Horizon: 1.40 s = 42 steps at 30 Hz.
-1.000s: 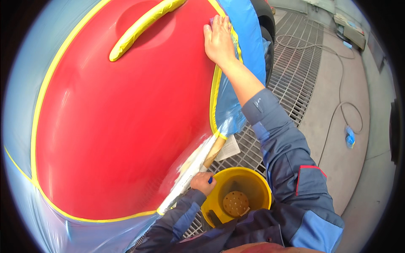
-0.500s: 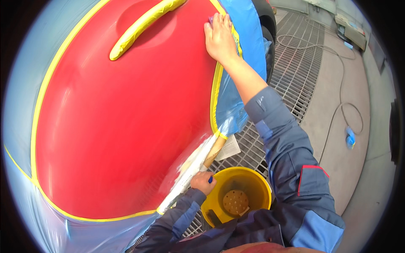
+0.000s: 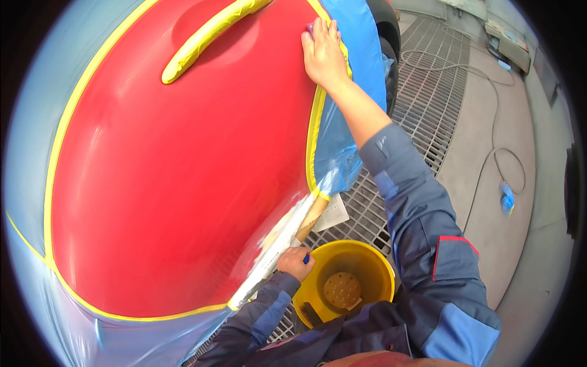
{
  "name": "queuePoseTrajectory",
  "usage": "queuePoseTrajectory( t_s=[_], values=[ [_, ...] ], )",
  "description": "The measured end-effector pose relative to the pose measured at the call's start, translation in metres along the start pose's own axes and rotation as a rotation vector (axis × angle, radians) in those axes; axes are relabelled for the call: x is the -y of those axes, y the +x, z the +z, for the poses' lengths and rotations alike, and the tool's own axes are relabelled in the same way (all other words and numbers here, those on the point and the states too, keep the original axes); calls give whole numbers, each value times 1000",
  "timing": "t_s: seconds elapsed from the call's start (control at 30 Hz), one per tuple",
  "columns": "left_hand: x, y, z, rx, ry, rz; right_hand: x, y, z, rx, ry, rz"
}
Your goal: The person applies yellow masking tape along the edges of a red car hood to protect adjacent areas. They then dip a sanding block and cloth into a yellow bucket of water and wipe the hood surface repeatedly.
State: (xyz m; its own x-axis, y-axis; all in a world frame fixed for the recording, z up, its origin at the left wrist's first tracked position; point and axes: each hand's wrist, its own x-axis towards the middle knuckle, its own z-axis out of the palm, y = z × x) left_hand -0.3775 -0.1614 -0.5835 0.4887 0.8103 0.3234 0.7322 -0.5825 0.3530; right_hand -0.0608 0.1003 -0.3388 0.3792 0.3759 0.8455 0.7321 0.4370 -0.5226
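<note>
1. panel [image 3: 183, 183], red and shiny, is the biggest thing by the hands. it lies ahead of the person and to the left.
2. its long way runs from the low left of the view up to the top right. the right hand [image 3: 325, 58] is at that top right side, next to the yellow tape [image 3: 313, 134], so nearly all the red lies left of it.
3. that hand has its fingers straight and close together, laid over the edge of the red. a bit of a purple thing [image 3: 310, 27] peeks out by the thumb. i cannot tell if it is pinched or just pushed flat.
4. the left hand [image 3: 293, 263] is much lower, curled up around a small blue thing [image 3: 306, 259]. what that is, i cannot tell. this hand is just beside the white strip [image 3: 267, 264] under the red, and near the yellow bucket [image 3: 370, 260]. the purple thing is far from it.
5. a pale paper sheet [image 3: 332, 215] by the floor grate [image 3: 428, 101] seems to have print, too small to read. the pale mark on the right cuff [image 3: 382, 145] may not be writing at all.
</note>
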Motion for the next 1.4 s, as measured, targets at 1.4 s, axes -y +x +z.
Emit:
queuePoseTrajectory(
  t_s=[1.4],
  values=[
    [3, 0, 2, 2, 21, -1, -8, -4, -5, 118, -49, 2]
  ],
)
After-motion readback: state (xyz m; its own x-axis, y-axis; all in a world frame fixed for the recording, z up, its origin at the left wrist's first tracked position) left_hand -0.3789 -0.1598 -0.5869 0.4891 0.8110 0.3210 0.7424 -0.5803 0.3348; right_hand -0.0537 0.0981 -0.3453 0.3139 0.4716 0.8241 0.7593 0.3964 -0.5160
